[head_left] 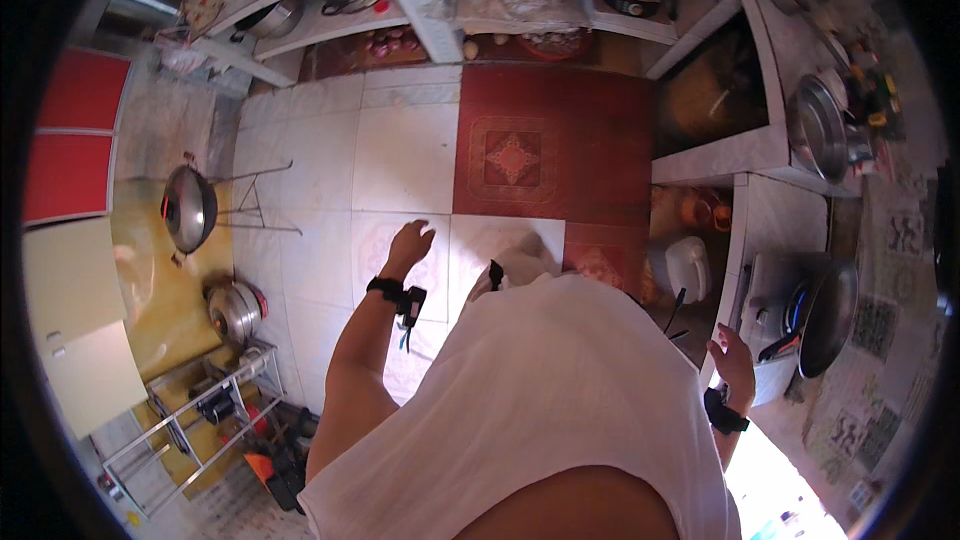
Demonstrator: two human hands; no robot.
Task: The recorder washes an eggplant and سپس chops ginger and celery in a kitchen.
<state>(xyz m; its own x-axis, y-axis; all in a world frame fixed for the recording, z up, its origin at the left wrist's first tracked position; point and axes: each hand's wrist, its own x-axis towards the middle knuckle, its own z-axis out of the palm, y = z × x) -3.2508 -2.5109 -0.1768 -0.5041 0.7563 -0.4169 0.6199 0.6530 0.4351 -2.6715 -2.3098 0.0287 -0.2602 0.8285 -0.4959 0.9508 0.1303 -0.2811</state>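
Observation:
My left hand [408, 247] hangs over the pale floor tiles with its fingers loosely bent and apart, holding nothing. A dark band with a small box sits on that wrist. Beside the counter at the right, my right hand [735, 358] is open too, its fingers partly spread and nothing visible in them. It is nearest to the gas stove [770, 285] and a dark frying pan [830, 318], but apart from both. A black band is round the right wrist.
A red patterned mat [555, 140] covers part of the floor ahead. At left are a wok [190, 208], a steel pot [233, 312] and a metal rack [200, 465]. A white jug [687, 268] stands below the right counter. Metal basins [820, 125] rest on it.

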